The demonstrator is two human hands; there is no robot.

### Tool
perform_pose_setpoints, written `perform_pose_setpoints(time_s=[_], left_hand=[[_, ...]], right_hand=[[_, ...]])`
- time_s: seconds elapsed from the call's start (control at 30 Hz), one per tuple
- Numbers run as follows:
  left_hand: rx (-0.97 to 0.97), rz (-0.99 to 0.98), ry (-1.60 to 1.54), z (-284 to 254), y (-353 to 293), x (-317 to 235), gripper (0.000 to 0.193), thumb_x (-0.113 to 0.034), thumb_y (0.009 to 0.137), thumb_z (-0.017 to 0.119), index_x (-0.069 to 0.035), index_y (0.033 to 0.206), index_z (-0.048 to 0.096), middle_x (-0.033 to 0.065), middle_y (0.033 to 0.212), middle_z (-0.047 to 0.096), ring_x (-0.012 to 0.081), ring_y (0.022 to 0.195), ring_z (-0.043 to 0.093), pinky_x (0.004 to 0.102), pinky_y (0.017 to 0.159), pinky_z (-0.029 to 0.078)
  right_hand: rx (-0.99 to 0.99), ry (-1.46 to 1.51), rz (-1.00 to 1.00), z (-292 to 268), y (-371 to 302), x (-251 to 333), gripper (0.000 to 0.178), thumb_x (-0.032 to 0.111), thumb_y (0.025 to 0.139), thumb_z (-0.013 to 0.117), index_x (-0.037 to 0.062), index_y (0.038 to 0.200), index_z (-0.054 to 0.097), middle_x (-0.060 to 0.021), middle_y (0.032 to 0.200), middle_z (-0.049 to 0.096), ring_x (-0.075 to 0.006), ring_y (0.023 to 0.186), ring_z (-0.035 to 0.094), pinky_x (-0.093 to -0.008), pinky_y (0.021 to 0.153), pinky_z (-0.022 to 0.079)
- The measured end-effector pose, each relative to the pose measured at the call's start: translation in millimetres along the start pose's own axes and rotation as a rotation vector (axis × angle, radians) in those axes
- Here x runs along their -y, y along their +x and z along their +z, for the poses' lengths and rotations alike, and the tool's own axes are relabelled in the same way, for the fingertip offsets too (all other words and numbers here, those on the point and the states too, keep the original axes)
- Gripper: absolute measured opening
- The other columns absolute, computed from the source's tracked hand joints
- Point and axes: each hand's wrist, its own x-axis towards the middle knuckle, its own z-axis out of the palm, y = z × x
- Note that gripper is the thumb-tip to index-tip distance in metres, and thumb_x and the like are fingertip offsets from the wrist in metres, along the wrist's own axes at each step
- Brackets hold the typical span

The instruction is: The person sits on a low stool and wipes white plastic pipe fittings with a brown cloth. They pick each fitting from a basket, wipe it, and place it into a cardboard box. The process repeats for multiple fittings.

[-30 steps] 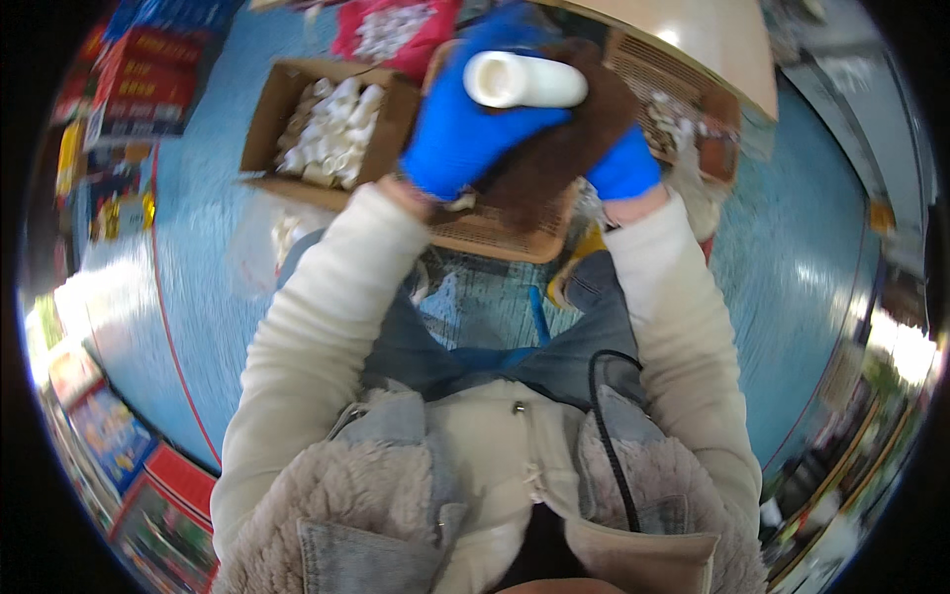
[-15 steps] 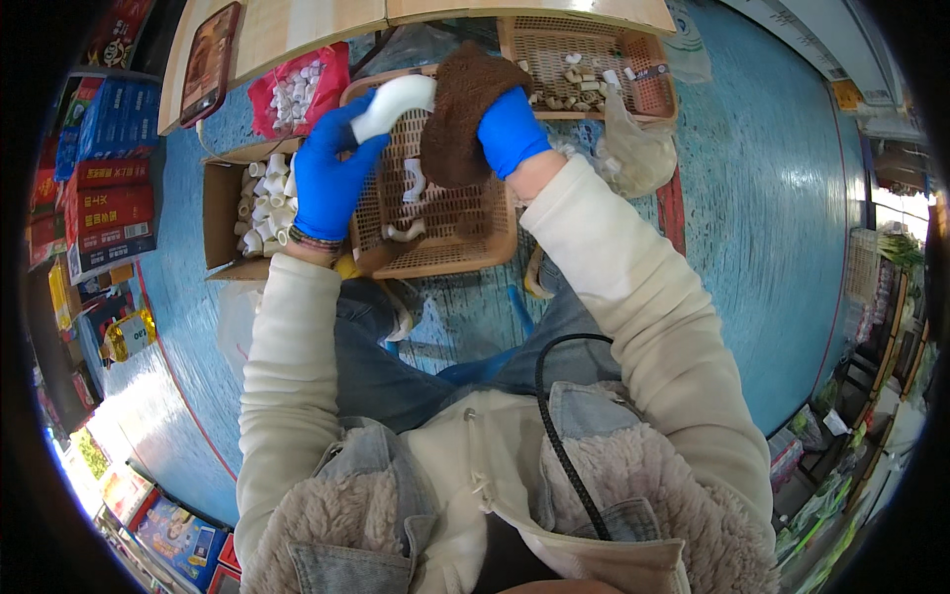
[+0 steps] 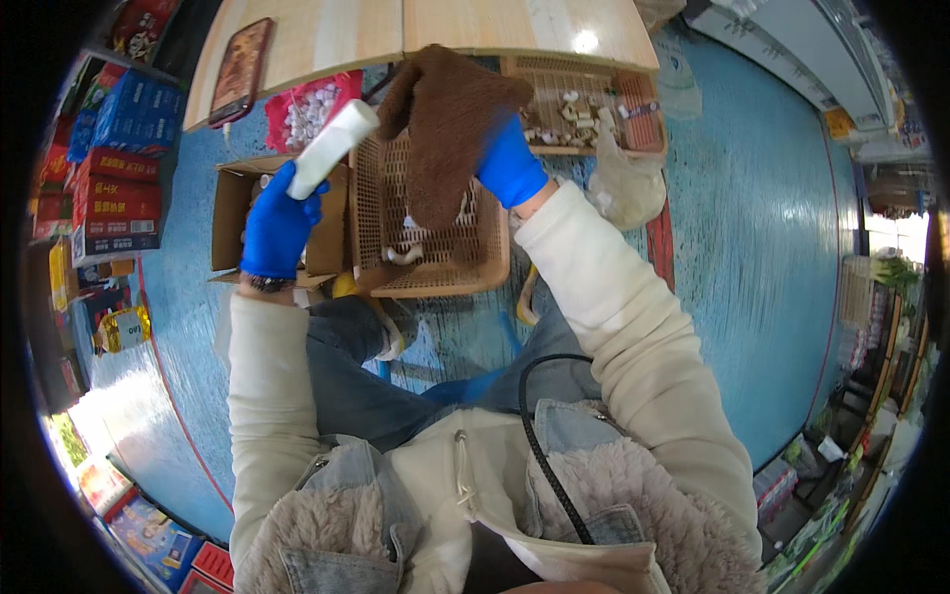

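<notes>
In a blue glove, my left hand [image 3: 277, 230] is closed round the lower end of a white curved plastic pipe fitting [image 3: 336, 148], which tilts up to the right above the cardboard box. My right hand [image 3: 515, 166], also gloved in blue, grips a brown cloth [image 3: 445, 129]. The cloth hangs over the tan plastic basket [image 3: 435, 286] and hides part of its inside. A small white curved fitting [image 3: 404, 254] lies in that basket. Between the pipe fitting and the cloth there is a narrow gap.
The open cardboard box [image 3: 231, 203] stands left of the basket. Behind it sits a pink bag [image 3: 348, 91] of small white fittings. A second basket [image 3: 643, 129] with small fittings and a clear plastic bag [image 3: 628, 188] are at right. A phone [image 3: 240, 69] lies on the wooden table [image 3: 465, 25].
My left hand has moved left and nearer to me, turning the pipe fitting and drawing it away from the cloth. The cloth has shifted left and now hangs longer over the basket.
</notes>
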Motion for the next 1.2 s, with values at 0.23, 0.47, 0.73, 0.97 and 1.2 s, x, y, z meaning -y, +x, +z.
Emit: perform_pose_setpoints(time_s=[0.23, 0.47, 0.73, 0.97, 1.2], left_hand=[[-0.185, 0.289, -0.172, -104.9, -130.9, -61.1, 0.035, -0.021, 0.089, 0.053, 0.001, 0.116, 0.05, 0.0151, 0.1, 0.061, 0.0213, 0.088, 0.058, 0.0292, 0.074, 0.046], [-0.924, 0.186, 0.231, -225.6, -249.6, -3.8, 0.026, -0.027, 0.088, 0.051, -0.007, 0.103, 0.057, 0.0084, 0.074, 0.06, 0.0135, 0.055, 0.053, 0.0243, 0.048, 0.043], [-0.851, -0.079, 0.124, -242.5, -218.1, 41.4, 0.046, -0.043, 0.086, 0.053, -0.012, 0.12, 0.051, 0.0114, 0.101, 0.061, 0.0197, 0.077, 0.061, 0.0294, 0.065, 0.049], [-0.528, 0.001, 0.486, -172.6, -165.8, 17.1, 0.042, -0.033, 0.089, 0.052, -0.01, 0.125, 0.05, 0.0083, 0.108, 0.058, 0.0178, 0.089, 0.06, 0.0284, 0.076, 0.048], [-0.123, 0.329, 0.833, -60.7, -100.0, -20.3, 0.037, -0.023, 0.091, 0.051, -0.002, 0.122, 0.052, 0.0077, 0.105, 0.061, 0.0138, 0.092, 0.058, 0.0263, 0.081, 0.046]], right_hand=[[-0.101, -0.608, -0.161, -23.6, 5.8, -13.4, 0.045, 0.029, 0.093, 0.041, 0.0065, 0.131, 0.038, -0.0103, 0.134, 0.041, -0.0239, 0.119, 0.042, -0.0347, 0.1, 0.035], [-0.107, -0.449, -0.025, -36.7, 4.2, -17.3, 0.045, 0.031, 0.094, 0.039, 0.0081, 0.133, 0.037, -0.0097, 0.134, 0.041, -0.0234, 0.12, 0.041, -0.0346, 0.1, 0.035], [-0.141, -0.024, 0.127, -40.2, 4.0, -17.8, 0.045, 0.032, 0.095, 0.037, 0.01, 0.135, 0.035, -0.0091, 0.135, 0.041, -0.0229, 0.121, 0.04, -0.0345, 0.1, 0.036], [-0.07, -0.322, -0.13, -53.7, -1.2, -4.7, 0.048, 0.033, 0.095, 0.04, 0.0125, 0.137, 0.03, -0.0082, 0.138, 0.035, -0.0245, 0.125, 0.035, -0.0358, 0.104, 0.031], [-0.196, -0.101, -0.046, -65.8, -32.2, 18.8, 0.051, 0.036, 0.095, 0.038, 0.0138, 0.139, 0.022, -0.0077, 0.139, 0.033, -0.0245, 0.125, 0.036, -0.0379, 0.102, 0.034]])
